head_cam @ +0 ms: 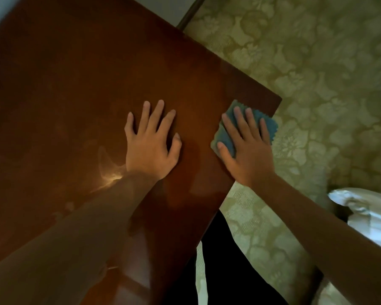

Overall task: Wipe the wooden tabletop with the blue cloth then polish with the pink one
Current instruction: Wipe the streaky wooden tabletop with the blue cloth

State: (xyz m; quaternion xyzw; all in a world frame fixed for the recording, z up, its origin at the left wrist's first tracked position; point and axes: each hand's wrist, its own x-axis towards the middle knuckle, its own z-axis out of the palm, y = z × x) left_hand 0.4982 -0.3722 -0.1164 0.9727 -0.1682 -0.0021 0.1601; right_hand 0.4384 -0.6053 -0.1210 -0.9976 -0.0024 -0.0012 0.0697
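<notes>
The dark reddish wooden tabletop fills the left and middle of the head view, its right corner near the blue cloth. A folded blue cloth with zigzag edges lies at that right edge, partly hanging past it. My right hand presses flat on the cloth with fingers spread. Flat on the bare wood to the left of the cloth rests my left hand, fingers apart, holding nothing. No pink cloth is in view.
A pale green floral fabric covers the area right of the table. A white pillow-like item lies at the right edge. My dark trouser leg shows below the table's near edge.
</notes>
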